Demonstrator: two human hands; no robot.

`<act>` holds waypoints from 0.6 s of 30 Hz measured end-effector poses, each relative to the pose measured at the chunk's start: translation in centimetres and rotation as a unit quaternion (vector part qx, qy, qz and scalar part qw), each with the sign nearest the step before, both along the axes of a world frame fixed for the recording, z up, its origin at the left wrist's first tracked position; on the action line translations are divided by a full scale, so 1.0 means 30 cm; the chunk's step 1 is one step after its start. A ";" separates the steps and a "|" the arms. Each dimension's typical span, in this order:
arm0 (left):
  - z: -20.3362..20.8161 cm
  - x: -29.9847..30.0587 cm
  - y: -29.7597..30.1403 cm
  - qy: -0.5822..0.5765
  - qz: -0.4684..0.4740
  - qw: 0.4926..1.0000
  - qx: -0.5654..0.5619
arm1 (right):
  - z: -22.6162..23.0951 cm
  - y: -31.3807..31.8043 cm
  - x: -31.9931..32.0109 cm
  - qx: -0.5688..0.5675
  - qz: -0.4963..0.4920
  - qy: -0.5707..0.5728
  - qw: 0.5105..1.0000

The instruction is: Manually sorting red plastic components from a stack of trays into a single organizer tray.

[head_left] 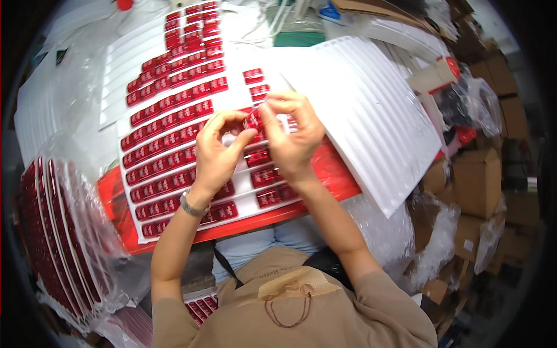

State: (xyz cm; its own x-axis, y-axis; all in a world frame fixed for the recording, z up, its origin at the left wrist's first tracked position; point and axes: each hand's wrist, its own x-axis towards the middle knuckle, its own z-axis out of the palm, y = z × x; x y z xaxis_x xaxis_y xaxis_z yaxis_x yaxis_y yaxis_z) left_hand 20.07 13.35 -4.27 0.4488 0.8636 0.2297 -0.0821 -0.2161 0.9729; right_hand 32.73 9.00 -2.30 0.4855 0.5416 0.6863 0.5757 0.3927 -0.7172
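My left hand [216,152], with a watch [191,204] at its wrist, pinches a small glossy red piece [253,120] with pale printing. From the other side my right hand [295,132] grips the same piece between thumb and fingers. Its exact kind cannot be made out, and the fingers cover part of it. Both hands hover over a white ribbed tray [245,196] that bears rows of similar red pieces [165,132]. A shorter column of such pieces [253,75] runs along the tray's right, partly hidden by my right hand.
Beneath the tray lies a red surface [336,174]. White ribbed sheets [380,110] overlap its right side. Stacked trays of red pieces [55,232] stand in clear plastic at left. Cardboard boxes [476,180] and plastic wrap [380,229] crowd the right. Cables [278,26] lie at the back.
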 end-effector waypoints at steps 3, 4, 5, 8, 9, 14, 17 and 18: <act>-0.023 0.018 -0.083 -0.107 -0.044 0.977 -0.182 | 0.014 -0.081 -0.010 -0.037 -0.003 0.051 0.998; -0.020 0.029 -0.113 -0.118 -0.064 0.966 -0.220 | 0.006 -0.104 0.012 -0.050 -0.018 0.081 0.995; -0.017 0.044 -0.140 -0.128 -0.082 0.954 -0.257 | -0.011 -0.129 0.038 -0.061 -0.032 0.111 0.991; -0.007 0.105 -0.190 -0.168 -0.093 0.950 -0.246 | 0.019 -0.183 0.074 -0.096 -0.036 0.104 0.989; -0.009 0.114 -0.197 -0.179 -0.087 0.949 -0.243 | 0.037 -0.210 0.083 -0.123 -0.029 0.066 0.990; 0.029 0.051 -0.119 -0.099 -0.046 0.974 -0.199 | 0.198 -0.430 0.254 -0.289 0.122 -0.244 0.918; 0.018 -0.040 0.127 0.161 0.144 0.940 0.264 | 0.236 -0.588 0.497 -0.425 -0.180 -0.388 0.798; 0.007 -0.057 0.189 0.260 0.155 0.894 0.330 | 0.200 -0.645 0.563 -0.488 -0.214 -0.431 0.728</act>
